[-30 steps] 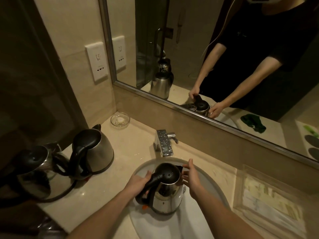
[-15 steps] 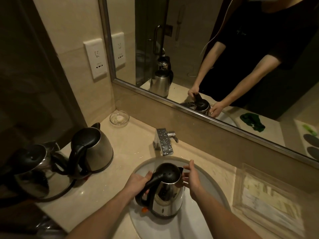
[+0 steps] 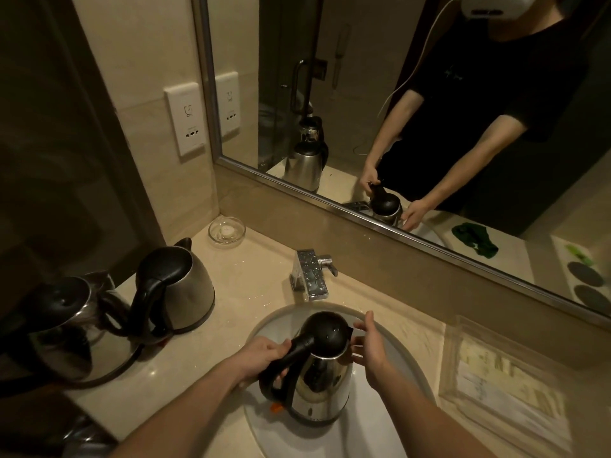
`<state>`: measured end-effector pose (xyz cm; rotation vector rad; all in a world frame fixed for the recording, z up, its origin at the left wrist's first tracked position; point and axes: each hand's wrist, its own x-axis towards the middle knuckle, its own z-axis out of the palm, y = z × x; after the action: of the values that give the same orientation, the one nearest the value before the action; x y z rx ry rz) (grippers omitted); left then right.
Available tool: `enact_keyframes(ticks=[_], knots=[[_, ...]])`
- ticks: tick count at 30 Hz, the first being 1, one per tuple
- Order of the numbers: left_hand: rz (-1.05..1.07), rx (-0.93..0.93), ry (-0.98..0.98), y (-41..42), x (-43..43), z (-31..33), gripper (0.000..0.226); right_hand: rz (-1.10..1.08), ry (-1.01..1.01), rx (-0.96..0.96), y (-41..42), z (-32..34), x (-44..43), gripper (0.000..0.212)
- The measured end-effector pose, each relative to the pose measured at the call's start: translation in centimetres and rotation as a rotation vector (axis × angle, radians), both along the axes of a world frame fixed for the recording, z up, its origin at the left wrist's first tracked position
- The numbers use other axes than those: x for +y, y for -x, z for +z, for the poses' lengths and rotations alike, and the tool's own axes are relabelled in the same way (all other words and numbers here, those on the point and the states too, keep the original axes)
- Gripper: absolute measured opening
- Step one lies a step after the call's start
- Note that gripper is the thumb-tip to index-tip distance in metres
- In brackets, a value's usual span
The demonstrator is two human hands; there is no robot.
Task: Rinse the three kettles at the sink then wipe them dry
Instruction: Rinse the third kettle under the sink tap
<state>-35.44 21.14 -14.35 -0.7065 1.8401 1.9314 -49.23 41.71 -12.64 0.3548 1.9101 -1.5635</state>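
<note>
Head view: left hand (image 3: 261, 357) grips kettle (image 3: 319, 378) handle, right hand (image 3: 372, 353) open beside it.

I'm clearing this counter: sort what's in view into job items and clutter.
For the job: kettle in the sink, kettle by the wall, far-left kettle, faucet, sink.
Lying about: glass dish, clear tray.

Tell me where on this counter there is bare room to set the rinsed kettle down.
Bare counter lies between the nearer kettle, the glass dish and the tap, though spotted with water. A narrower strip runs in front of both left kettles. The left end is crowded by the far kettle; a tray fills the right side.
</note>
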Motion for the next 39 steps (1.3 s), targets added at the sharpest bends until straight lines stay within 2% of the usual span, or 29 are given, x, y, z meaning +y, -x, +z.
enact_keyframes(ticks=[5, 13, 19, 22, 26, 31, 35, 39], knots=[[0.043, 0.035, -0.004, 0.2, 0.4, 0.0, 0.047, -0.01, 0.013, 0.006, -0.1, 0.2, 0.1, 0.063], [0.095, -0.024, -0.034, 1.2, 0.7, -0.2, 0.079, -0.008, -0.009, 0.0, 0.4, 0.2, -0.7, 0.062], [0.352, -0.097, 0.001, 2.2, 1.8, -0.5, 0.09, 0.021, -0.013, 0.009, 0.5, -0.6, -2.4, 0.068], [0.506, -0.131, 0.095, 2.7, 2.2, -0.8, 0.074, 0.037, -0.001, 0.027, 0.6, -0.5, -3.4, 0.067], [0.608, -0.177, 0.11, 2.9, 1.6, -1.7, 0.1, 0.1, -0.006, 0.083, 1.2, -0.5, -4.6, 0.065], [0.699, -0.189, 0.038, 3.6, 1.1, -2.6, 0.094, 0.194, -0.028, 0.129, 2.2, -0.4, -5.9, 0.072], [0.708, -0.182, 0.022, 4.4, 1.1, -2.3, 0.091, 0.269, -0.016, 0.124, 3.5, 0.6, -6.4, 0.053], [0.728, -0.184, 0.019, 5.4, 1.1, -2.0, 0.089, 0.272, -0.001, 0.165, 4.7, 1.0, -7.3, 0.057]])
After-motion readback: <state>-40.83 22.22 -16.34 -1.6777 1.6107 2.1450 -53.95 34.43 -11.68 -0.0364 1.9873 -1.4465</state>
